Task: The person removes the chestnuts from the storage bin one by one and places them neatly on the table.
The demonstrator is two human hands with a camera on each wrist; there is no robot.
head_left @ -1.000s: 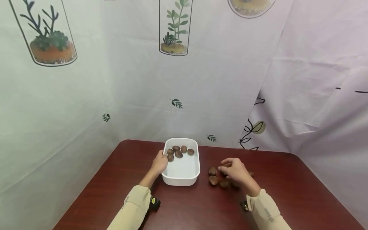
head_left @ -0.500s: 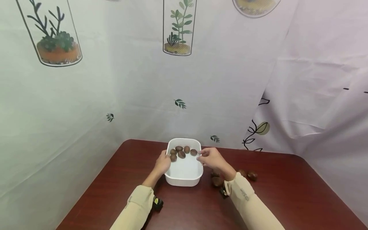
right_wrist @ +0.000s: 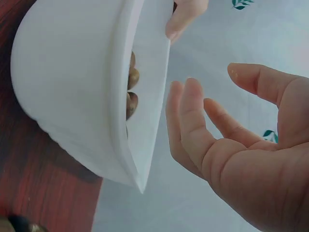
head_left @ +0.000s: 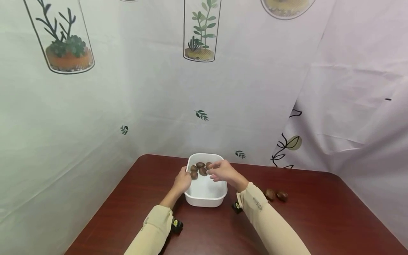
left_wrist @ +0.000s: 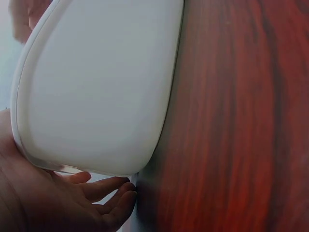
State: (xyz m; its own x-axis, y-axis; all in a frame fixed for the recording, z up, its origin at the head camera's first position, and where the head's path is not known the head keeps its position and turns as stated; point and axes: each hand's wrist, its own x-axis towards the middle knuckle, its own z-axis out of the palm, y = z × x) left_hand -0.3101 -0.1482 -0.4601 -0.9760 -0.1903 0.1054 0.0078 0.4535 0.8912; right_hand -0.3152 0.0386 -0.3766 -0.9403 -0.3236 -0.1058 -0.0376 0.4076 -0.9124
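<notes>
A pale printed curtain with drawn plants in jars is hanging behind and to both sides of a dark red wood-grain bench. Near the far edge of the bench a white rectangular tub with rounded corners and a thin rim is sitting; its walls are smooth, plain and glossy, and its floor is mostly bare.

Two arms in tan sleeves are reaching toward the tub. The left hand is resting against the tub's left wall, palm to the plastic; in the left wrist view its fingers are lying loosely curved under the tub's lower edge, so this grip is relaxed and pinching nothing. The right hand is hovering above the far right part of the tub; in the right wrist view its fingers are straight and spread apart, with nothing between them.

A cluster of chestnuts, brown, rounded and slightly shiny, is lying in the tub's far end, close together and just beside the right fingertips. Two more loose chestnuts are lying on the bench right of the tub, well apart from it.
</notes>
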